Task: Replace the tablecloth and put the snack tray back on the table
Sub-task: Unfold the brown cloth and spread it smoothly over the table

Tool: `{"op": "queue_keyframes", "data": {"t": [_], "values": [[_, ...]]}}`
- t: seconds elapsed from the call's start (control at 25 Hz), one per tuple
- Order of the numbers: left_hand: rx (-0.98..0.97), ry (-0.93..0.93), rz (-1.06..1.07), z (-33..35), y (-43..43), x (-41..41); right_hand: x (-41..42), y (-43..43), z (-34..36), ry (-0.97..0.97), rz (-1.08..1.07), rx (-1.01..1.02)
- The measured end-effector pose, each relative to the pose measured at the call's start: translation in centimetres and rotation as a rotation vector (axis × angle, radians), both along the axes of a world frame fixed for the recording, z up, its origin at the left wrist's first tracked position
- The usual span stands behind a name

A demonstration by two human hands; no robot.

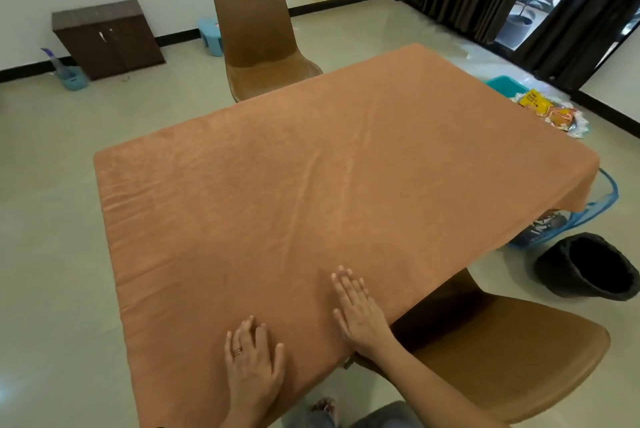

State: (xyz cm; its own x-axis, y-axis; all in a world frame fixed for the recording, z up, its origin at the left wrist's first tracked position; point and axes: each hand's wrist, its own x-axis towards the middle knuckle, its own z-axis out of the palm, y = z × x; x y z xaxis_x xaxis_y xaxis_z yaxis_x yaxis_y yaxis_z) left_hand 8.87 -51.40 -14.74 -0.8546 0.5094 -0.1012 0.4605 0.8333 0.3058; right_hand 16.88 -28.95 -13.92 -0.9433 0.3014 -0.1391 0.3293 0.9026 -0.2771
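An orange-brown tablecloth covers the whole table and hangs over its edges, with faint creases running across the middle. My left hand lies flat on the cloth near the front edge, fingers straight, a ring on one finger. My right hand presses flat on the cloth a little further in and to the right. The snack tray, holding yellow and orange packets, sits on the floor beyond the table's far right corner, partly hidden by the table.
One brown chair stands at the far side, another at the near right. A dark bin, a blue-rimmed basket and a teal tub are on the floor to the right. A cabinet stands by the back wall.
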Motion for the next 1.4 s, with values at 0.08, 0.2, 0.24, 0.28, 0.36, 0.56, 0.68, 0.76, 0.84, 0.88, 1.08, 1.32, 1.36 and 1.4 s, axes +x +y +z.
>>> {"op": "queue_keyframes", "data": {"t": [0.08,0.2,0.24,0.28,0.36,0.56,0.68,0.76,0.84,0.88,1.08,1.32,1.36,1.4], "values": [[0.027,-0.045,-0.022,1.1,4.9,0.3,-1.7,-0.3,0.4,0.036,0.113,-0.002],[0.071,-0.062,-0.065,1.8,11.5,0.7,-1.5,1.5,0.0,0.001,0.119,0.030],[0.062,-0.063,-0.050,1.4,12.9,0.9,-1.1,3.2,-0.4,-0.015,0.096,0.024],[0.057,-0.049,-0.039,0.7,13.7,1.0,-0.5,5.3,-0.9,-0.027,0.070,0.012],[0.032,-0.028,-0.027,-0.4,13.9,1.3,1.1,10.3,-1.9,-0.037,-0.004,0.026],[-0.019,0.011,0.022,-2.0,14.0,1.2,5.6,23.4,-2.5,-0.075,-0.136,0.028],[-0.035,0.035,0.066,-1.4,15.0,1.8,7.1,27.5,-1.9,-0.108,-0.140,0.031],[-0.016,0.070,0.180,-0.6,17.6,3.0,6.8,27.6,-1.7,-0.102,-0.137,0.055],[0.056,0.069,0.269,0.2,22.8,4.2,5.2,26.3,-1.3,-0.059,-0.055,0.068],[0.110,0.038,0.273,0.5,25.8,4.8,4.0,25.5,-1.2,-0.023,0.021,0.045],[-0.001,0.026,0.084,-1.8,32.5,5.8,0.8,26.7,-2.7,0.009,0.188,0.015],[-0.026,0.012,0.080,-1.6,32.1,6.3,5.9,38.1,-2.6,-0.054,-0.133,0.065],[-0.020,0.007,0.079,-1.4,32.2,6.4,6.7,39.5,-2.4,-0.070,-0.167,0.053],[-0.009,0.008,0.076,-1.2,32.1,6.6,7.4,40.4,-2.3,-0.082,-0.192,0.041]]}}
